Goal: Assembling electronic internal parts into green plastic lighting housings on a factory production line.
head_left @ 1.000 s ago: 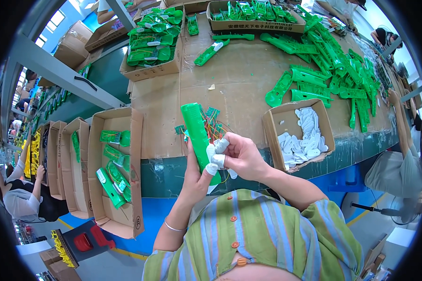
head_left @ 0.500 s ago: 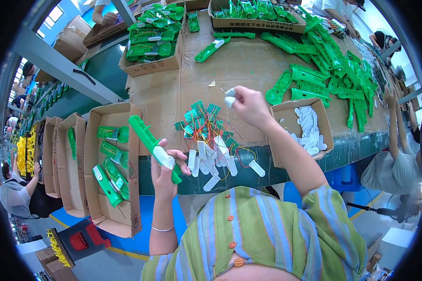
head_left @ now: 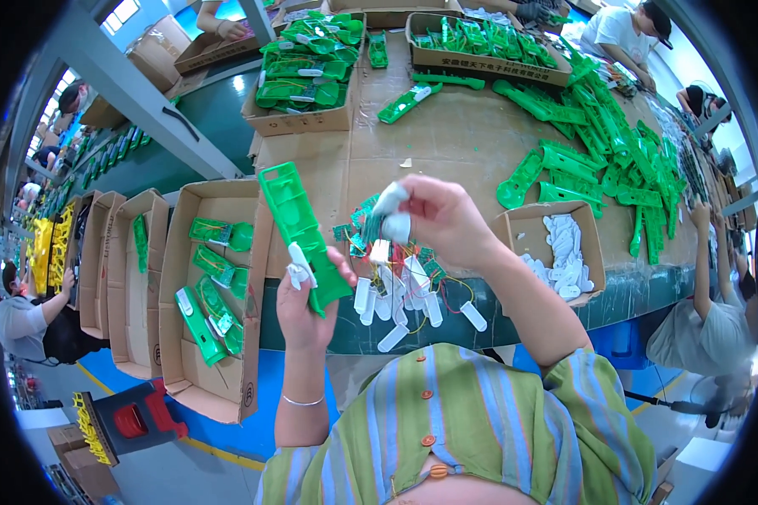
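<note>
My left hand (head_left: 305, 316) is wrapped round a long green plastic shell (head_left: 290, 206), held tilted with its ribbed hollow inside showing. A small white plastic piece (head_left: 300, 265) sits at the shell's edge by my thumb. My right hand (head_left: 438, 217), with white covers on its thumb and fingertip, pinches a small green circuit board (head_left: 374, 225) at the top of a heap. That heap holds several boards with red and yellow wires, joined to white plastic cases (head_left: 415, 278) lying toward the table's near edge.
An open carton (head_left: 253, 370) with several filled green shells stands at left, beside narrower cartons. White pieces lie in a small carton (head_left: 599, 252) at right. Green shells (head_left: 564, 156) pile up behind it. Two filled cartons (head_left: 303, 123) stand farther back. Other people work around the table.
My right hand has come down and left onto the heap of boards. My left hand has turned the green shell so its hollow inside shows. The whole view has shifted slightly.
</note>
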The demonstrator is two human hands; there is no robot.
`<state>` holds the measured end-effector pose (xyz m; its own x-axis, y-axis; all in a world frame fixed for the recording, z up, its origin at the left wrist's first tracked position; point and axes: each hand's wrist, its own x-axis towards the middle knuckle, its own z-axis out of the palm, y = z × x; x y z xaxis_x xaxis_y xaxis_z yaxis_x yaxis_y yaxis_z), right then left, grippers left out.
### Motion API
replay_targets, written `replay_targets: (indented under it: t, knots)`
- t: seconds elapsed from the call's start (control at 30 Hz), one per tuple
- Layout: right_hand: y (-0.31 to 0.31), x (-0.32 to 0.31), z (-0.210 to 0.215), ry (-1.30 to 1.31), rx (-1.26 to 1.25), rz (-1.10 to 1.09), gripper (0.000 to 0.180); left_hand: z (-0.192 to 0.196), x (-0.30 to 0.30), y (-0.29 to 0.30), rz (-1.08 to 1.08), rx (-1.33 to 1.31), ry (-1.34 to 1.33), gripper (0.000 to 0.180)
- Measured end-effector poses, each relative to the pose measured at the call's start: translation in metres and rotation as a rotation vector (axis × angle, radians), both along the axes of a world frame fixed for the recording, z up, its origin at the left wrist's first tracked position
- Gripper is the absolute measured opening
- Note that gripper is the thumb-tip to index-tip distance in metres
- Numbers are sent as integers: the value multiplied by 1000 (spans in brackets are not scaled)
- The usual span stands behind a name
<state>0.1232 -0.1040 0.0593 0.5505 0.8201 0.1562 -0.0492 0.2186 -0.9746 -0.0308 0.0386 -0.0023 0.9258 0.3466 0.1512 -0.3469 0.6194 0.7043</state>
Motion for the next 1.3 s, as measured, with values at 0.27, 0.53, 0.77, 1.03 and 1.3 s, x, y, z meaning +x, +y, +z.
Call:
replay_targets:
  t: [0.27, 0.53, 0.77, 1.03, 1.3]
  knots:
    - [-2, -13, 1, -213, -200, -74, 10, 24, 5, -21, 37, -97, -87, 57]
    - [-5, -14, -5, -240, -202, -134, 11, 21, 7, -36, 191, 61, -99, 51]
    - [1, -24, -12, -298, -89, -298, 13, 16, 9, -56, 382, 100, -110, 53]
    - [-6, -34, 8, -583, -136, -186, 12, 7, 12, -35, -1, -370, 34, 51]
    - [4, -49, 3, -666, -109, -287, 17, -19, 7, -33, -164, -295, -97, 42]
